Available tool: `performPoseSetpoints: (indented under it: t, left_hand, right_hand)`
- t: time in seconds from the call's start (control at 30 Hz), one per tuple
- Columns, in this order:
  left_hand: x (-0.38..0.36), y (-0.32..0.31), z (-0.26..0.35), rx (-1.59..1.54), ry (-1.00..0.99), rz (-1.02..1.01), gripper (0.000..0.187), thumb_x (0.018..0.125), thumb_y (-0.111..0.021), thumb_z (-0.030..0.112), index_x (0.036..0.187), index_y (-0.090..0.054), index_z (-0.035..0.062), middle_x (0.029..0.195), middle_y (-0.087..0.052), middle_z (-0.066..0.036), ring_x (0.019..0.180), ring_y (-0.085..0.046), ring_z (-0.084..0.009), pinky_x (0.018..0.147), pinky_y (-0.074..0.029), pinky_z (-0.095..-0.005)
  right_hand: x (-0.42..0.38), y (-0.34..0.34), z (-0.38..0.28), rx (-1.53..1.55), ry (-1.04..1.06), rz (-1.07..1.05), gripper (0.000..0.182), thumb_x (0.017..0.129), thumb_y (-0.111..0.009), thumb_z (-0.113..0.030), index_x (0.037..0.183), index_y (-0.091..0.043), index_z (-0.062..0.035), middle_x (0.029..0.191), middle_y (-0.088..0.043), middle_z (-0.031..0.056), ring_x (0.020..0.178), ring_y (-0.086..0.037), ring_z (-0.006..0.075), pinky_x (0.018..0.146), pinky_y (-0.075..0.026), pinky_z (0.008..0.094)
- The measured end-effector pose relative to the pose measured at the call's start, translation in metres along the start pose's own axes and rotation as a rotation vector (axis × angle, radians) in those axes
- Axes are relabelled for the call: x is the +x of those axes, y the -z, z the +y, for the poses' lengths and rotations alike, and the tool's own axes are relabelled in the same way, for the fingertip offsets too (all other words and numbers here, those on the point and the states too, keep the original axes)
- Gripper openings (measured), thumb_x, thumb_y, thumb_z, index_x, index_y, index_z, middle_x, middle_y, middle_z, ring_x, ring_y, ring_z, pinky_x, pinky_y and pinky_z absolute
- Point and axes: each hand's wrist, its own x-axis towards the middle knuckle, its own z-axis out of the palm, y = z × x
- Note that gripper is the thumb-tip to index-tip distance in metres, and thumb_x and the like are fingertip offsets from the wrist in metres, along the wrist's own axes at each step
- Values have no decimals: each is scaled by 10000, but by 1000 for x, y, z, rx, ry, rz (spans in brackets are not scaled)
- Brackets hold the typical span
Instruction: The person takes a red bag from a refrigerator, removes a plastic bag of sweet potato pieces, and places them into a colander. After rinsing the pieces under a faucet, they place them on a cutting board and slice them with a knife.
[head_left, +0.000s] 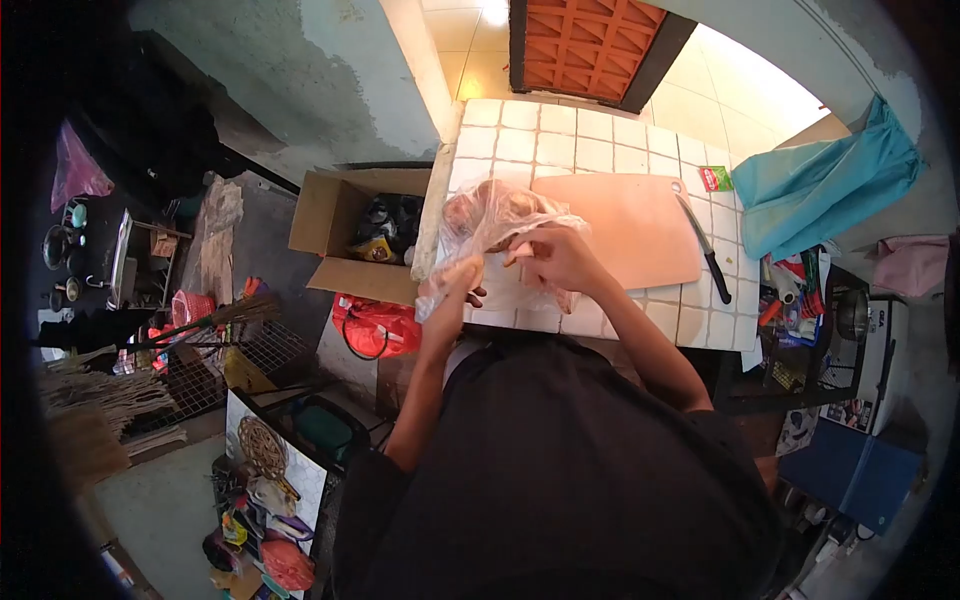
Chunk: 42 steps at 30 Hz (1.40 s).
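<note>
A clear plastic bag [510,208] with brownish-pink, rounded contents stands on the white tiled counter [560,146] at its left side. My left hand [456,284] is closed on the bag's near left edge, with some of the film hanging below the fingers. On the near right side, my right hand [556,258] pinches the bag's film, fingers bent inward. What the bag holds shows only blurred through the plastic. A pinkish cutting board [620,225] lies just right of the bag, partly behind my right hand. On the board's right edge rests a knife [708,252] with a black handle.
A small green and red packet [716,179] lies near the board's far right corner. Teal cloth [825,185] hangs over the counter's right end. An open cardboard box [325,225] stands left of the counter, above a red bag [378,326].
</note>
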Motion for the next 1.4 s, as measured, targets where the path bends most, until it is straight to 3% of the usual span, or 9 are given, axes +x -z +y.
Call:
performPoseSetpoints:
  t: [0.07, 0.13, 0.2, 0.27, 0.4, 0.53, 0.7, 0.9, 1.4]
  left_hand:
    - [-17, -3, 45, -543, 116, -75, 425, 964, -492, 301, 1220, -557, -33, 1042, -666, -149, 815, -653, -165, 600, -517, -205]
    - [-22, -6, 63, -643, 140, -108, 450, 980, -430, 289, 1277, -494, -43, 1157, -624, -190, 875, -662, -201, 648, -555, -234]
    - [-25, -17, 76, -837, 183, -232, 482, 985, -399, 320, 1281, -484, -50, 1194, -604, -206, 917, -664, -223, 729, -569, -246]
    - [-23, -29, 79, -855, 191, -308, 501, 989, -370, 332, 1289, -471, -56, 1218, -588, -212, 946, -660, -241, 793, -566, -268]
    - [-17, -64, 92, -757, 242, -337, 463, 992, -354, 310, 1277, -493, -27, 1195, -604, -196, 979, -651, -251, 792, -556, -295]
    - [-10, -96, 96, -664, 222, -421, 459, 992, -355, 287, 1255, -489, -64, 1169, -614, -183, 1001, -639, -269, 868, -524, -339]
    - [-2, -130, 100, -574, 115, -467, 432, 993, -357, 239, 1231, -479, -100, 1174, -595, -187, 1044, -619, -270, 913, -511, -363]
    - [13, -135, 92, -942, 300, -431, 434, 1003, -362, 272, 1297, -452, -34, 1302, -527, -169, 1198, -528, -295, 1046, -433, -401]
    - [41, -117, 77, -1176, 279, -361, 473, 1019, -256, 271, 1361, -387, -29, 1372, -457, -201, 1254, -474, -307, 1091, -394, -412]
  right_hand:
    - [-15, 7, -5, 221, 111, 155, 136, 806, -644, -104, 930, -665, -50, 973, -626, 79, 908, -607, 215, 854, -468, 351]
    - [-30, 13, -4, 1029, -168, 221, 160, 828, -621, -31, 987, -611, -12, 986, -615, 82, 948, -595, 196, 887, -461, 356]
    - [-42, 10, -2, 1144, -117, 302, 206, 888, -553, -83, 1077, -552, 2, 908, -579, 64, 903, -579, 205, 869, -468, 346]
    - [-51, 4, 4, 1695, -51, 278, 263, 929, -483, -185, 1125, -527, -15, 818, -520, 46, 838, -553, 197, 852, -469, 316]
    - [-60, -11, 15, 2016, -108, 282, 257, 950, -441, -293, 1013, -534, -62, 741, -457, 38, 769, -539, 200, 748, -514, 328]
    - [-68, -6, 4, 2080, -286, 563, 291, 976, -430, -328, 963, -551, -64, 840, -579, 74, 732, -575, 191, 655, -542, 318]
    - [-74, -3, 12, 2076, -99, 570, 325, 999, -393, -301, 1073, -574, -40, 946, -629, 75, 800, -608, 167, 682, -522, 262]
    - [-74, 8, 8, 2140, -25, 673, 431, 1019, -316, -320, 1266, -486, -11, 1192, -576, 118, 1091, -545, 209, 967, -429, 377]
    - [-53, 5, 9, 2299, 38, 631, 454, 1018, -267, -309, 1335, -420, -20, 1345, -463, 224, 1265, -441, 318, 1091, -334, 465]
